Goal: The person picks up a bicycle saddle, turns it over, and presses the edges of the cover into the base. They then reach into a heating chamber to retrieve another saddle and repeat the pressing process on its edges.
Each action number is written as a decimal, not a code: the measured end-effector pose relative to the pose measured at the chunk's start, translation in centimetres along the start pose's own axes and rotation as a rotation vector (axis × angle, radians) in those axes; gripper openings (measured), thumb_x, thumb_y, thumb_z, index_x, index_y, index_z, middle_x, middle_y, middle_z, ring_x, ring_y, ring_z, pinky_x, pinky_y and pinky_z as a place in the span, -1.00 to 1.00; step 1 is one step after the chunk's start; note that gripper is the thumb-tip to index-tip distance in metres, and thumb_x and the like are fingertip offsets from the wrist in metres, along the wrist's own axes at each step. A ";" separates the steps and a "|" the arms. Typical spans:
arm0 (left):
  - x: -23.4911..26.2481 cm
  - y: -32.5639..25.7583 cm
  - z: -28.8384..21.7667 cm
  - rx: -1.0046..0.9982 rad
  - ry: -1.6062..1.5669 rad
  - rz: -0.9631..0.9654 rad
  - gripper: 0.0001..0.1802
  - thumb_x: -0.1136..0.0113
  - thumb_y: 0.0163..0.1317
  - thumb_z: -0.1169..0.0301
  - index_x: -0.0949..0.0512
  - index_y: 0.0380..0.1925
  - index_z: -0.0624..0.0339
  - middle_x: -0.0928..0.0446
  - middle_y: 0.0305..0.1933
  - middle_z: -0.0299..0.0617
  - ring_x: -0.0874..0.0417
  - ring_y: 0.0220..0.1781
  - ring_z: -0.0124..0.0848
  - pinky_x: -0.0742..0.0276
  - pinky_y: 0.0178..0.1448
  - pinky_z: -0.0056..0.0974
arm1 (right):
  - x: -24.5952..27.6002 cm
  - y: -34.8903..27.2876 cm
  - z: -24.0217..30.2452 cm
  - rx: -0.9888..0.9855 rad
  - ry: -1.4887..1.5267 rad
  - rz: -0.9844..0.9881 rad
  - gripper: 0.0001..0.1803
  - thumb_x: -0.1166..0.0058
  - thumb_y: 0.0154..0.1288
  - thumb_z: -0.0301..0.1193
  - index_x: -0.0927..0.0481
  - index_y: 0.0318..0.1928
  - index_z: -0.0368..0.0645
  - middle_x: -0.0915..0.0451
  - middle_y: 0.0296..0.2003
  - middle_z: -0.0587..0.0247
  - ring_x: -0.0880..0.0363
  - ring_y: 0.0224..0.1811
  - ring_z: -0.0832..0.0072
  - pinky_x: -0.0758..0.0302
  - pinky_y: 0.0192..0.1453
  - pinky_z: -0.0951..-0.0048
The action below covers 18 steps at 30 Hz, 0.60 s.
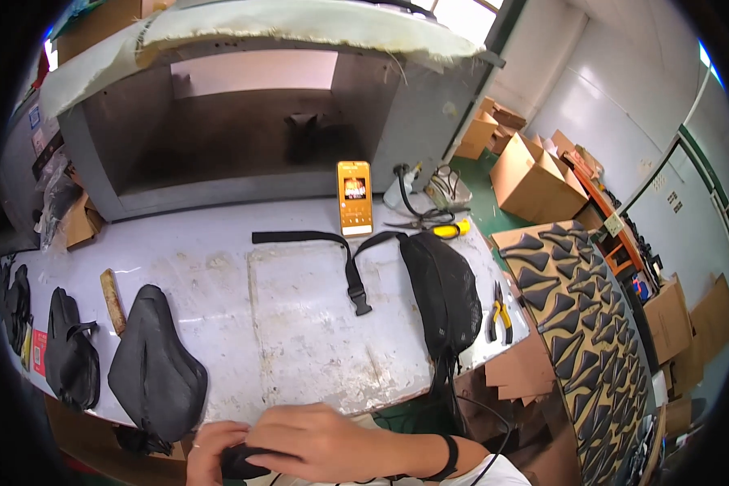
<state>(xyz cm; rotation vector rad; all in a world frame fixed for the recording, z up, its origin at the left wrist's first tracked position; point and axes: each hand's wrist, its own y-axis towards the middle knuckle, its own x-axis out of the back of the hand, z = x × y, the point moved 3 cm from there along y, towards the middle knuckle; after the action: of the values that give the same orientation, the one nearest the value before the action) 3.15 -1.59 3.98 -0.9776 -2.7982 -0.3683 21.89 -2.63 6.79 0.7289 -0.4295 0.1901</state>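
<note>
At the lower edge of the view, my left hand (pixel 212 450) and my right hand (pixel 312 441) are close together in front of the table edge. Both are closed on a small black padded piece (pixel 239 463), mostly hidden by my fingers, so its kind does not show. Just beyond my left hand lies a black bicycle saddle cover (pixel 155 368) with a groove down its middle. Further left sits a smaller black pouch-like piece (pixel 71 352). A black waist bag (pixel 444 292) lies on the table's right side, its strap and buckle (pixel 360 301) stretched leftward.
A lit phone (pixel 355 198) leans upright at the back of the white table (pixel 316 340). Pliers (pixel 501 314), a yellow-handled tool (pixel 452 229) and a spray bottle (pixel 400 193) are on the right. Beyond stand a board of many saddles (pixel 587 324) and cardboard boxes (pixel 535 178).
</note>
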 end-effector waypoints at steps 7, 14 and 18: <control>-1.0 -0.9 1.4 0.083 0.138 -0.170 -0.61 -0.45 0.00 0.59 -0.52 -0.16 0.35 -0.55 -0.25 -0.15 -0.55 -0.28 -0.45 -0.47 -0.22 -0.39 | -2.4 -2.6 -0.3 0.010 -0.184 0.092 -0.83 -0.25 0.08 -0.40 -0.55 -0.32 -0.13 -0.50 -0.39 0.22 -0.59 -0.40 0.30 -0.52 -0.37 0.37; -1.9 0.9 0.6 -0.153 0.005 -0.331 -0.83 -0.30 0.05 0.66 -0.48 -0.38 0.35 -0.54 -0.33 -0.07 -0.54 -0.34 -0.32 -0.48 -0.21 -0.27 | 1.4 -4.0 -0.1 -0.122 0.075 -0.187 -0.79 -0.27 0.17 -0.46 -0.60 -0.20 -0.28 -0.59 -0.26 0.14 -0.60 -0.31 0.31 -0.52 -0.24 0.40; -0.1 -0.1 2.5 -0.185 -0.037 -0.717 -0.50 -0.42 0.07 0.11 -0.27 -0.45 0.14 -0.28 -0.46 -0.25 -0.35 -0.43 -0.46 -0.29 -0.37 -0.40 | 5.2 -14.1 0.0 -0.630 0.301 -0.029 -0.77 -0.17 0.31 -0.49 -0.60 -0.07 -0.37 -0.62 -0.21 0.05 -0.61 -0.18 0.28 -0.52 -0.06 0.42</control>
<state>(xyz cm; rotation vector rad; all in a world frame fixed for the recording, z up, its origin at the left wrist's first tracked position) 3.02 -1.07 1.54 0.0446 -3.0984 -0.7003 31.01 -12.80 0.61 0.0821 -0.1703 0.1237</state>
